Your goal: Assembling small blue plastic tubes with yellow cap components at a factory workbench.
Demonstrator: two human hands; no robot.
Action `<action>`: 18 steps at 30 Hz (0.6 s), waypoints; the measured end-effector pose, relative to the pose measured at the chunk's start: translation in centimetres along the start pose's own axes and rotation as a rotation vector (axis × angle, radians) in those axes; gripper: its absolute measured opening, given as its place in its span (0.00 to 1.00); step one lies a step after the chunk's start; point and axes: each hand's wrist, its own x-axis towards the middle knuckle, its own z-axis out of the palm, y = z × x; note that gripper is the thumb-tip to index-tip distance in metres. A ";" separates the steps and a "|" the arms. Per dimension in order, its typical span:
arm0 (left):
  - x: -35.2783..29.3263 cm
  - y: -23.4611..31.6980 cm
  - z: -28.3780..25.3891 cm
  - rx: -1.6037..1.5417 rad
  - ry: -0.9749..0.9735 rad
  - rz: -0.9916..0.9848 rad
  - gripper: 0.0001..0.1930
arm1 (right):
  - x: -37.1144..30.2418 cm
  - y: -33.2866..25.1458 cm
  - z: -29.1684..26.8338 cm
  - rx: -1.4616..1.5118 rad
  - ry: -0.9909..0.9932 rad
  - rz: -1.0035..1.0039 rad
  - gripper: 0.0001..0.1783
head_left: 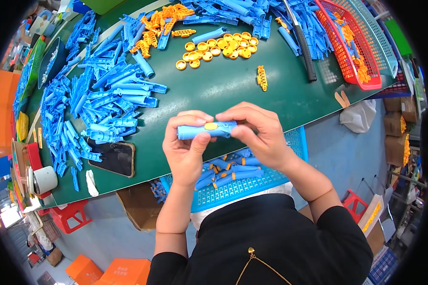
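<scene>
Just over the table's front edge I hold a light-blue plastic tube level between both hands. An oval yellow piece sits on its upper side. My left hand is wrapped round the left part, thumb in front and fingers behind. At the other end, my right hand pinches the tube with thumb and index finger. Beyond the hands lie small round yellow caps in a cluster and one orange ribbed insert. Heaps of blue half-shells spread to the left and far side.
Under the hands, below the green tabletop, a blue basket holds blue tubes with orange ends. A phone lies at the left front. A black-handled tool and a red basket with orange parts stand at the right.
</scene>
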 end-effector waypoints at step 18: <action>-1.1 0.5 1.4 -0.205 -0.073 -0.224 0.18 | 0.5 0.2 -1.4 0.797 -0.138 0.389 0.08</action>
